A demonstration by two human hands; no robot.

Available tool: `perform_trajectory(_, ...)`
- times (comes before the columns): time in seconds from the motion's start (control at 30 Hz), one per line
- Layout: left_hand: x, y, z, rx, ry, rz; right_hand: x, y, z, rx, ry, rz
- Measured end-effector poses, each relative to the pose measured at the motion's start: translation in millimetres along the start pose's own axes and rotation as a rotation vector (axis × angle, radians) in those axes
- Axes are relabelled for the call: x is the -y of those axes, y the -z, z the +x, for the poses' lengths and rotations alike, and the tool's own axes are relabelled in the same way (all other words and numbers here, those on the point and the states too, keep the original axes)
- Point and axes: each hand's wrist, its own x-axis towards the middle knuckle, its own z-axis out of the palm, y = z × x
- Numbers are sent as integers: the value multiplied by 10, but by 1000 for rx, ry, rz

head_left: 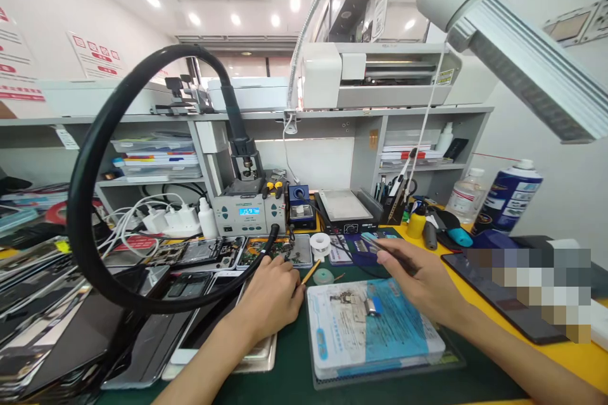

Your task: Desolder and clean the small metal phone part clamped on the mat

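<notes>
My left hand [270, 299] is closed around a yellow-tipped soldering iron [311, 272] whose thick black hose [90, 164] loops up to the left. The tip points toward a small round tin [323, 276]. My right hand [418, 278] pinches slim metal tweezers [375, 243] above a light blue work pad [370, 332]. On that pad lie a small circuit board [346, 299] and a tiny metal part with a blue tag [373, 306].
A rework station [247, 212] showing 159 stands behind, beside a black hot plate [345, 212] and a solder spool [320, 242]. Several opened phones [199, 253] crowd the left. A spray can [508, 196], a bottle [467, 195] and a dark tablet [503, 294] sit right. A lamp head [522, 63] hangs overhead.
</notes>
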Motion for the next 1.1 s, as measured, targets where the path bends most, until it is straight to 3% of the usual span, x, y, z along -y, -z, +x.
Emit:
perform_trajectory(0.1, 8, -4, -9, -6, -5, -4, 259, 119, 164, 45, -4, -21)
perform_trajectory(0.23, 24, -36, -23, -27, -28, -2, 878, 98, 593, 192, 64, -81)
perform_trajectory(0.3, 32, -51, -30, -38, -36, 2, 1178, -80, 918, 273, 102, -128)
perform_trajectory(0.43, 53, -60, -41, -51, -48, 4, 1549, -663, 1634, 383, 65, -259)
perform_trajectory(0.53, 77, -60, -53, -56, -62, 7, 1640, -1093, 2021, 410, -6, -344)
perform_trajectory(0.67, 101, -64, -69, -51, -80, 22, 1627, -1472, 2255, 355, -76, -441)
perform_trajectory(0.87, 92, -51, -74, -37, -101, 33, 1563, -1774, 2406, 318, -155, -517)
perform_trajectory(1.1, 85, -2, -101, -26, -112, 34, 1588, -1954, 2554, 277, -188, -550)
